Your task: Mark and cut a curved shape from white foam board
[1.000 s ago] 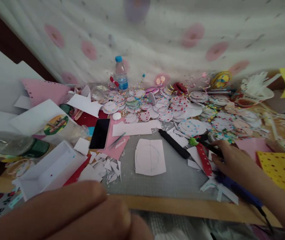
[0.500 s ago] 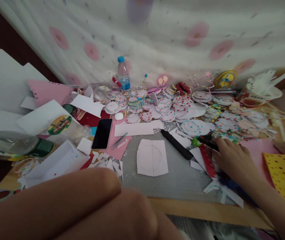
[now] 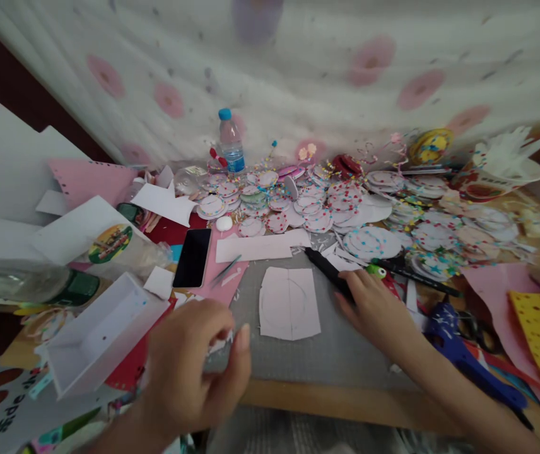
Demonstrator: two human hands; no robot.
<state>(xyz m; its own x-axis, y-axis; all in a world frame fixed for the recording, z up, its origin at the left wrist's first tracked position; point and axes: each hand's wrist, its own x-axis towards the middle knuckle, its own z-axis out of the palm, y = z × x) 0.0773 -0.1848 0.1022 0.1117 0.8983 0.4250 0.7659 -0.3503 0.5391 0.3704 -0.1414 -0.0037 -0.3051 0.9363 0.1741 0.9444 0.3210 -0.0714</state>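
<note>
My right hand (image 3: 376,309) has its thumb and fingers closed around the rear end of a thick black pen-shaped tool (image 3: 324,268), which lies slanted on the grey mat (image 3: 336,359). Its narrow tip points up and left; I cannot make out its exact kind. Just left of it rests a piece of white paper (image 3: 289,304) with a drawn circle and a centre crease. Over the mat's near left side hovers my left hand (image 3: 194,366), empty, fingers loosely curled and thumb apart. A black marker (image 3: 421,279) lies beyond my right hand.
Decorated paper discs (image 3: 315,202) pile up along the back. A phone (image 3: 193,258), white paper strip (image 3: 260,246) and tweezers (image 3: 226,270) lie left of centre. At left are a white box (image 3: 94,334) and plastic bottle (image 3: 19,280); at right, a blue glue gun (image 3: 463,356) and scissors (image 3: 481,331).
My right hand has left the black marker and moved left onto the thick black tool. My left hand has drawn back from close to the camera and now shows above the mat.
</note>
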